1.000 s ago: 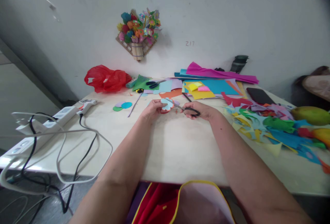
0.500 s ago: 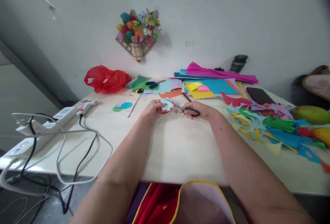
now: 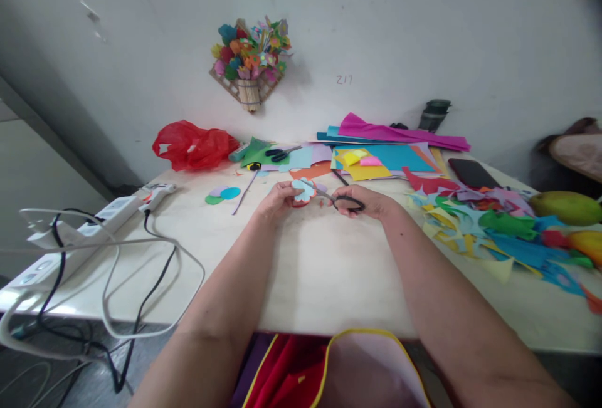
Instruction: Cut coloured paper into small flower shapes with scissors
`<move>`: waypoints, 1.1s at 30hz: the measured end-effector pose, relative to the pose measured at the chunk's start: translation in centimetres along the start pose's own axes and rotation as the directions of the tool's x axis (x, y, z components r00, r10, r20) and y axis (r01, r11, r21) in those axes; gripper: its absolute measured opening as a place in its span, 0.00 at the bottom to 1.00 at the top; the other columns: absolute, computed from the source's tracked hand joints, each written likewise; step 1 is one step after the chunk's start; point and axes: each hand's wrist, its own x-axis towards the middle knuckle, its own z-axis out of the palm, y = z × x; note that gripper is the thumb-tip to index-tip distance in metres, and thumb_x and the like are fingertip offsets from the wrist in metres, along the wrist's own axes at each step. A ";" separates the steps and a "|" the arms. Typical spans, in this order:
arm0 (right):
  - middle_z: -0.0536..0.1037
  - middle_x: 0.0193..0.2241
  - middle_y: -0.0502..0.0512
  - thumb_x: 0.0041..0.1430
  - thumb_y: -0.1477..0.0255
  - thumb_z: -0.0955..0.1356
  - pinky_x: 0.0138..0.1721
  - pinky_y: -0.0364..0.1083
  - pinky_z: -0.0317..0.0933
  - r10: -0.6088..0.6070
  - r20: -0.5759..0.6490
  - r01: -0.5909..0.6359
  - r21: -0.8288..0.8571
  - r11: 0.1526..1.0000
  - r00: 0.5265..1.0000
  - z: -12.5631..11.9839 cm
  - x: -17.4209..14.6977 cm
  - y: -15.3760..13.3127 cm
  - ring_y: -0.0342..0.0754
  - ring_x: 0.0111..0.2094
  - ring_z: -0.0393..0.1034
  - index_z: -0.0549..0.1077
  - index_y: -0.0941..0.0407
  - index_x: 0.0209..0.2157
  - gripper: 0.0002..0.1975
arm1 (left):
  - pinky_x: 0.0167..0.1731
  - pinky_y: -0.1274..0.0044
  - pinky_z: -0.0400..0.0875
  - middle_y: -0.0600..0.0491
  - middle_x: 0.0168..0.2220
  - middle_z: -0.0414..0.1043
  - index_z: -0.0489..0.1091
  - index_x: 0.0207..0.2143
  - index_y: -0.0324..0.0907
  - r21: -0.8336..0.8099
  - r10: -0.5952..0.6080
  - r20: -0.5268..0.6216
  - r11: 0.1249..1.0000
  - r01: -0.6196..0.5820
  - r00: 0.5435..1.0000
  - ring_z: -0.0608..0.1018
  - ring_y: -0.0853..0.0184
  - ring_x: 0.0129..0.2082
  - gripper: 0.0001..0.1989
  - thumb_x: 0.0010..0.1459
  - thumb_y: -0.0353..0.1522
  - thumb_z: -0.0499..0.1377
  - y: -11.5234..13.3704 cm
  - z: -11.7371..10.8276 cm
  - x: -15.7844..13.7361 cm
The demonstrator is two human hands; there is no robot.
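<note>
My left hand (image 3: 278, 198) pinches a paper flower (image 3: 305, 191), light blue on top with an orange-red edge showing beneath it. In my right hand (image 3: 364, 200) is a pair of scissors (image 3: 348, 203) with black handles, my fingers closed around the loops. The blades point left and reach the flower's right side; whether they are biting into the paper is too small to tell. Just left of my left hand lie small paper circles (image 3: 230, 193) in blue, green and lilac, and a thin purple strip (image 3: 245, 192).
Colored paper scraps (image 3: 470, 220) cover the right side, near a dark phone (image 3: 473, 173) and a green mango-like fruit (image 3: 567, 207). At the back are paper sheets (image 3: 409, 158), a second pair of scissors (image 3: 281, 154) and a red plastic bag (image 3: 192, 146). A power strip (image 3: 103, 220) with cables stands left.
The view has shifted very slightly. Both hands, the flower and the scissors keep nearly the same places.
</note>
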 end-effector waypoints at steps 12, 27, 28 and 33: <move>0.72 0.19 0.49 0.53 0.59 0.70 0.14 0.40 0.42 -0.089 0.027 0.091 -0.094 0.991 0.996 -0.2 0.0 0.7 0.38 0.15 0.61 0.72 0.61 0.35 0.18 | 0.27 0.79 0.68 0.49 0.23 0.75 0.74 0.23 0.33 -0.022 -0.011 -0.065 1.000 0.009 0.998 0.75 0.71 0.21 0.09 0.37 0.26 0.69 -0.1 0.1 0.2; 0.69 0.13 0.50 0.43 0.55 0.76 0.17 0.43 0.51 -0.029 -0.240 -0.048 -0.309 0.950 0.970 -1.9 0.0 1.2 0.41 0.14 0.58 0.72 0.57 0.21 0.20 | 0.31 0.74 0.73 0.52 0.26 0.76 0.73 0.27 0.37 -0.108 0.134 -0.224 0.981 -0.162 0.965 0.78 0.66 0.27 0.12 0.37 0.30 0.70 -0.2 -0.7 0.9; 0.68 0.12 0.49 0.40 0.57 0.78 0.17 0.43 0.51 -0.024 -0.285 -0.086 -0.366 0.927 0.958 -1.8 0.4 1.4 0.41 0.14 0.59 0.73 0.56 0.21 0.18 | 0.31 0.74 0.73 0.52 0.25 0.76 0.73 0.26 0.37 -0.104 0.135 -0.218 0.982 -0.160 0.967 0.78 0.66 0.27 0.12 0.37 0.30 0.70 -0.2 -0.7 0.9; 0.68 0.13 0.50 0.39 0.62 0.77 0.21 0.44 0.49 -0.050 -0.428 -0.273 -0.657 0.703 0.902 -0.6 1.5 1.0 0.46 0.20 0.65 0.73 0.53 0.20 0.13 | 0.31 0.74 0.73 0.53 0.24 0.75 0.72 0.24 0.38 -0.093 0.118 -0.234 0.985 -0.142 0.965 0.78 0.67 0.26 0.12 0.36 0.30 0.70 -0.3 -0.3 0.9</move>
